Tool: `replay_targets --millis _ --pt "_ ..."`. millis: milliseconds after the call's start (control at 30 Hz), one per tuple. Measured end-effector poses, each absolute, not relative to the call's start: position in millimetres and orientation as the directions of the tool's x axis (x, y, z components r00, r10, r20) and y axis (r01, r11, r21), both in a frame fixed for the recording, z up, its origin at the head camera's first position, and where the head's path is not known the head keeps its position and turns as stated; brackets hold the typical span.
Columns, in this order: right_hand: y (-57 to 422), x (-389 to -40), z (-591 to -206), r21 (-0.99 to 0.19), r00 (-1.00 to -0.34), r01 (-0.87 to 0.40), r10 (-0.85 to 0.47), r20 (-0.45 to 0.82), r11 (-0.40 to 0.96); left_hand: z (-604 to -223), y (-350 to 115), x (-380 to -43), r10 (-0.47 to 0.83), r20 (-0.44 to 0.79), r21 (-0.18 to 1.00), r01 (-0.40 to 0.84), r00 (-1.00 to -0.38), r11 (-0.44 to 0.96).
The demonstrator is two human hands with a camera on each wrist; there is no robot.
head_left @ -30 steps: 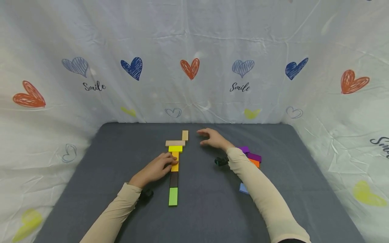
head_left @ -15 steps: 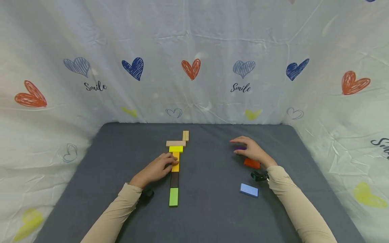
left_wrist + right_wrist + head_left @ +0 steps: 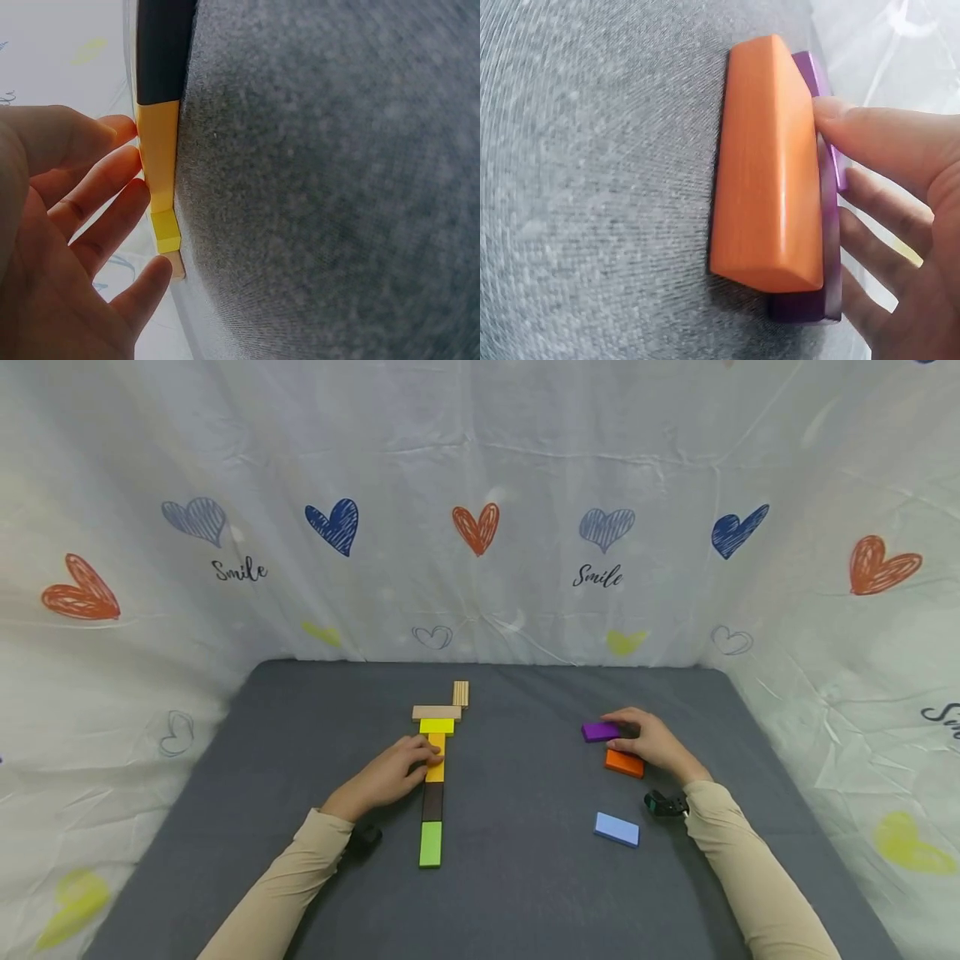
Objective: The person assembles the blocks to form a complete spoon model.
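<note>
On the dark gray table (image 3: pixel 517 893), a long row of blocks lies near the middle. From the near end come a green block (image 3: pixel 431 843), a black block (image 3: pixel 432 802) and a golden block (image 3: pixel 436 770), end to end. Past them, a yellow block (image 3: pixel 437 726) and a tan block (image 3: pixel 437 713) lie crosswise, and a striped block (image 3: pixel 461 693) is at the tan one's right end. The left hand (image 3: pixel 386 777) touches the golden block with its fingertips, its fingers loose. Off to the right, the right hand (image 3: pixel 652 745) has its thumb and fingers around a dark purple block (image 3: pixel 802 307); you cannot tell if it grips it. A bright purple block (image 3: pixel 599 732) lies just left of that one. An orange block (image 3: pixel 624 764) lies just in front, and a blue block (image 3: pixel 617 829) lies nearer the person. A white cloth (image 3: pixel 525 427) with hearts hangs behind.
</note>
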State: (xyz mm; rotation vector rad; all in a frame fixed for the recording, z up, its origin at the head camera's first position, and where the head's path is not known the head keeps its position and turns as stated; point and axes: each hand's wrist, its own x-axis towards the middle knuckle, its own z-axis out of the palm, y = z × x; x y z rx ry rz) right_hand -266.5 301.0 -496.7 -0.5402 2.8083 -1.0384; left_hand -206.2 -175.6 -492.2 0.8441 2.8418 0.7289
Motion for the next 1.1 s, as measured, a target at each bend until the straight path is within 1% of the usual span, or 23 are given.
replay_targets --millis 300,533,733,933,1100 --pt "309 -270 -503 -0.639 -0.954 -0.226 -0.298 -0.006 0.735 -491 -174 -206 0.530 0.049 0.468 0.488 -0.847 0.737" --pt "312 -275 -501 -0.643 -0.953 -0.211 -0.300 -0.030 0.736 -492 -174 -206 0.535 0.072 0.463 0.503 -0.842 0.730" --pt "311 -278 -502 -0.640 -0.954 -0.175 -0.289 -0.078 0.748 -494 -174 -206 0.536 0.080 0.463 0.508 -0.840 0.727" --pt "307 -276 -501 -0.657 -0.960 -0.121 -0.255 -0.112 0.744 -494 -174 -204 0.535 0.067 0.468 0.500 -0.842 0.729" --pt "304 -276 -503 -0.677 -0.968 -0.097 -0.228 -0.107 0.730 -493 -173 -205 0.530 0.065 0.472 0.494 -0.846 0.730"
